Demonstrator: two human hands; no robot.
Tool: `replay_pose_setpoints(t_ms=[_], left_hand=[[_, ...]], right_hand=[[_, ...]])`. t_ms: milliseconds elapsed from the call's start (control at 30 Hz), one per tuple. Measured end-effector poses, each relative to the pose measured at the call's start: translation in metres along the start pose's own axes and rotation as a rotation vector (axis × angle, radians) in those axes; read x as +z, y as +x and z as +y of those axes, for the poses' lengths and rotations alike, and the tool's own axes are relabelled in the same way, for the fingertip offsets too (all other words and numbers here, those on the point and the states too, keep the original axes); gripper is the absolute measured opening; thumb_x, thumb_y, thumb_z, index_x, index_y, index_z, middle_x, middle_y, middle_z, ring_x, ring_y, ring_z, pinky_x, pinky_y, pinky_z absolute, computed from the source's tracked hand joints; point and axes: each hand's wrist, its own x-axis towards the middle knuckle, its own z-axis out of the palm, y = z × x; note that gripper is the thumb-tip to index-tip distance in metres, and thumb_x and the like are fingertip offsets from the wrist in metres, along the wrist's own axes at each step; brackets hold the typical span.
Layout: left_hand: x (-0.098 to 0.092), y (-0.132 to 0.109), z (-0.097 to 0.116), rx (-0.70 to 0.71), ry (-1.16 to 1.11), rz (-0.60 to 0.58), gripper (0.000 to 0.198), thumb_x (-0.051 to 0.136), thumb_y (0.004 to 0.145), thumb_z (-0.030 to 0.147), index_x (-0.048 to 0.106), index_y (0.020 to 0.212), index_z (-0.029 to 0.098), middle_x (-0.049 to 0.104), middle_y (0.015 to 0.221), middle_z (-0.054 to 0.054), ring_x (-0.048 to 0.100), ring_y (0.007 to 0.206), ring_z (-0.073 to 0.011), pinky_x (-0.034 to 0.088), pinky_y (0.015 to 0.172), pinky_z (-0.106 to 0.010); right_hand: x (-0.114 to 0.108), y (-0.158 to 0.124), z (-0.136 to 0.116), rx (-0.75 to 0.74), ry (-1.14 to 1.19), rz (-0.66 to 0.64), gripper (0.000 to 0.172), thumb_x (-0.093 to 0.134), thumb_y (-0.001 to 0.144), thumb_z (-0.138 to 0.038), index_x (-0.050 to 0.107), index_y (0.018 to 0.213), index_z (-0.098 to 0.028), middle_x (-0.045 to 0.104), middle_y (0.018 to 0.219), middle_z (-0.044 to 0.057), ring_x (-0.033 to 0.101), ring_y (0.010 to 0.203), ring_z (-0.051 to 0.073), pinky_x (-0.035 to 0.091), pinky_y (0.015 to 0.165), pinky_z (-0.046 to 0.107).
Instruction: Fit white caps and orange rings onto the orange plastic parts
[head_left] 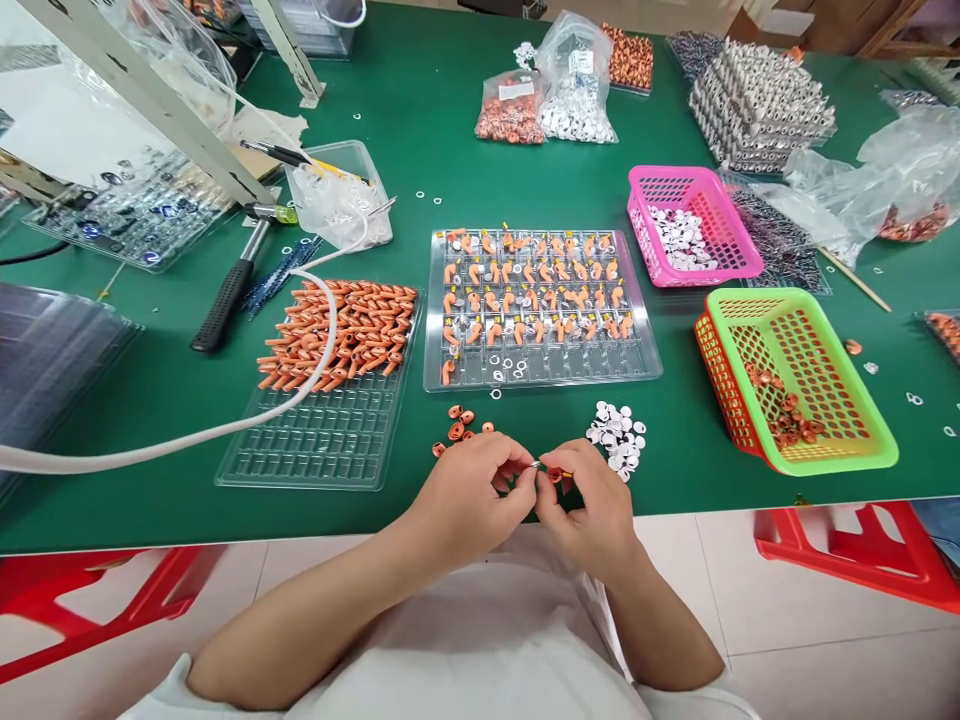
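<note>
My left hand (474,492) and my right hand (592,505) meet at the table's front edge, both closed in a pinch. Between the left fingertips is a small silvery-white piece (535,465), too small to name. The right fingers grip a small orange part (556,475) with a bit of yellow on it, close against that piece. Loose orange-brown caps (456,431) lie just beyond my left hand. A pile of white round discs (621,430) is beside my right hand. Farther back, a clear compartment tray (600,372) carries rows of curved orange parts with yellow bits and several white rings.
Left of centre, stacked orange pieces (352,325) cover part of another clear tray (315,440), crossed by a white hose (285,405). A hammer (225,300) lies farther left. To the right stand a pink basket (660,270) and a green basket (832,460). Filled bags (574,90) are behind.
</note>
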Motion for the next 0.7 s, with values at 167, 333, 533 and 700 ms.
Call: replay_pose_setpoints(t_ms=[167, 333, 533, 700], left_hand=[[-0.0005, 0.0008, 0.0003, 0.029, 0.113, -0.043, 0.010, 0.057, 0.083, 0.019, 0.065, 0.077, 0.020, 0.071, 0.074, -0.003, 0.065, 0.069, -0.0179, 0.052, 0.065, -0.029], [-0.0004, -0.0010, -0.0005, 0.039, 0.132, -0.064, 0.012, 0.054, 0.086, 0.020, 0.065, 0.081, 0.019, 0.071, 0.077, -0.003, 0.065, 0.073, -0.0193, 0.053, 0.080, -0.037], [-0.0007, -0.0031, -0.0016, 0.143, 0.017, 0.003, 0.010, 0.055, 0.088, 0.018, 0.064, 0.090, 0.021, 0.073, 0.083, -0.001, 0.064, 0.072, -0.0161, 0.052, 0.086, -0.035], [0.0057, -0.0041, -0.0059, 0.324, -0.032, 0.179, 0.011, 0.061, 0.086, 0.013, 0.066, 0.095, 0.019, 0.073, 0.083, -0.003, 0.064, 0.077, -0.0160, 0.053, 0.085, -0.034]], right_hand=[[-0.0012, 0.0008, 0.0028, -0.026, -0.056, -0.040, 0.017, 0.057, 0.085, -0.009, 0.055, 0.094, -0.024, 0.057, 0.082, 0.004, 0.056, 0.071, 0.018, 0.046, 0.058, 0.029], [-0.0019, 0.0029, -0.0034, 0.088, 0.056, -0.038, 0.014, 0.055, 0.086, -0.010, 0.054, 0.083, -0.023, 0.056, 0.078, 0.002, 0.053, 0.068, 0.015, 0.040, 0.055, 0.027], [-0.0015, 0.0034, -0.0040, 0.562, 0.638, -0.086, 0.011, 0.058, 0.091, -0.027, 0.058, 0.081, -0.022, 0.057, 0.077, 0.000, 0.054, 0.061, 0.012, 0.040, 0.050, 0.024], [0.0011, 0.0084, -0.0036, 0.810, 1.073, -0.030, 0.020, 0.069, 0.083, -0.037, 0.060, 0.079, -0.020, 0.058, 0.068, -0.002, 0.053, 0.051, 0.009, 0.032, 0.042, 0.019]])
